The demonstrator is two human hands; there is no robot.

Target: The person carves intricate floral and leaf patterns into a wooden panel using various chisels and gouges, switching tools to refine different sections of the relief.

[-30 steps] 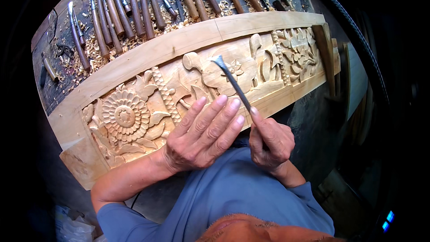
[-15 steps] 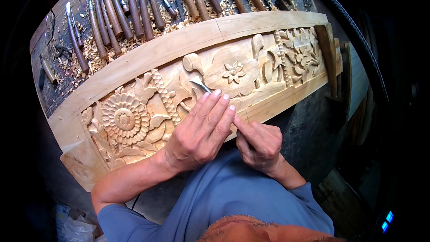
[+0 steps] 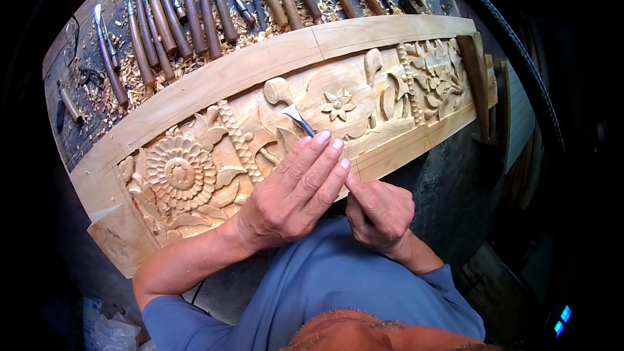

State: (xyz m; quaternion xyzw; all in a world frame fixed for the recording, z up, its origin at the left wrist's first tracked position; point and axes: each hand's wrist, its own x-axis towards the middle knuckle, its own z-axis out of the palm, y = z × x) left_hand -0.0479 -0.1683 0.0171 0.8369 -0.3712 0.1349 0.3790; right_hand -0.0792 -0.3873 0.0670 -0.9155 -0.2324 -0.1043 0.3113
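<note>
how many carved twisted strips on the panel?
2. Left strip: just right of the big round flower. Right strip: right of the small pointed-petal flower. The left hand covers some carving, so more could be hidden there.

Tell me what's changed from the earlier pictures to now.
The chisel has swung left and back, uncovering the carved flower. The right hand has shifted slightly left; the fingers of the left hand now cover part of the chisel. The carved panel and row of tools stayed put.
</note>
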